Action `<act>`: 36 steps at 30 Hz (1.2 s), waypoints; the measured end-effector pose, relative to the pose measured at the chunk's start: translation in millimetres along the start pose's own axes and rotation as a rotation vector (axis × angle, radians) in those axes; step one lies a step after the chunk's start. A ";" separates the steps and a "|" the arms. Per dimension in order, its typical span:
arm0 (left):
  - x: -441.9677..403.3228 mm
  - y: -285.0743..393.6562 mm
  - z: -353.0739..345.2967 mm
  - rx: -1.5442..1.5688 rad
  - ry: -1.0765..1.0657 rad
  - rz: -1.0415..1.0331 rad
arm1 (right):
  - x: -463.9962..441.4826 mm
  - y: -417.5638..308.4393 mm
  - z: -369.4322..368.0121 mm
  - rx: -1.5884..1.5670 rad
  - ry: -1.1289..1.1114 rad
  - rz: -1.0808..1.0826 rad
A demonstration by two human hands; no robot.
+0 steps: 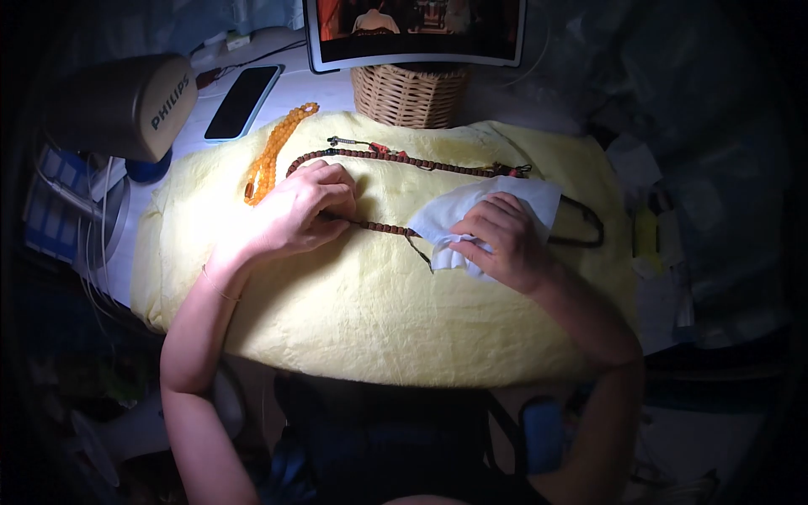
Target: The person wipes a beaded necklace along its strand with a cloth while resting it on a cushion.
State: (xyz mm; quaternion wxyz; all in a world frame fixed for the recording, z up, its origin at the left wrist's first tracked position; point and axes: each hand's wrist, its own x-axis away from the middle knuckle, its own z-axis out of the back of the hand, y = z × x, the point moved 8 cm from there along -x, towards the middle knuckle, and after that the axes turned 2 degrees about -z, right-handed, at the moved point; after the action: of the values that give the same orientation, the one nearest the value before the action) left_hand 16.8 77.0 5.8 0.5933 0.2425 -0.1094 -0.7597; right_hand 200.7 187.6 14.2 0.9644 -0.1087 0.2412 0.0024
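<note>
A long string of dark brown beads (pixel 396 159) lies looped across a pale yellow cloth (pixel 362 320). My left hand (pixel 307 210) is closed on the lower run of the beads, left of the middle. To the right, my right hand (pixel 503 240) grips a white wiping cloth (pixel 526 195), its fingers closed. That white cloth covers part of the bead string, so contact between them is hidden. A thin dark tassel (pixel 419 251) hangs off the string between my hands. Small red pieces (pixel 383 150) sit by the upper run.
Orange beads (pixel 269 158) lie at the yellow cloth's upper left. Behind are a phone (pixel 244 103), a Philips lamp head (pixel 126 105) and a wicker basket (pixel 410 95) below a lit screen (pixel 412 29). Papers (pixel 635 160) are at the right.
</note>
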 end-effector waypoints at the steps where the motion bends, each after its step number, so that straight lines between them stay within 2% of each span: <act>1: -0.1 1.7 -1.6 0.006 -0.009 -0.015 | 0.3 0.4 -0.2 0.002 -0.001 -0.002; 10: 4.8 -4.9 7.8 -0.163 -0.002 0.148 | -1.4 -2.1 0.8 -0.009 -0.007 0.005; 19: 6.0 5.9 11.8 -0.061 0.045 0.115 | -0.3 -2.0 0.1 -0.015 -0.004 0.008; 28: 6.7 -1.2 8.8 0.034 -0.059 0.154 | -0.8 -1.6 -0.7 -0.019 -0.011 -0.002; 36: 4.6 4.2 9.4 0.029 -0.058 0.148 | -0.2 -1.3 -0.8 -0.018 -0.014 -0.007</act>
State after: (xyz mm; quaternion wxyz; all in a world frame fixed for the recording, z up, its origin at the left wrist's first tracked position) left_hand 14.9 70.4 14.7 0.6408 0.2202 -0.1550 -0.7189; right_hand 200.2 186.1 13.9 0.9650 -0.1180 0.2340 0.0020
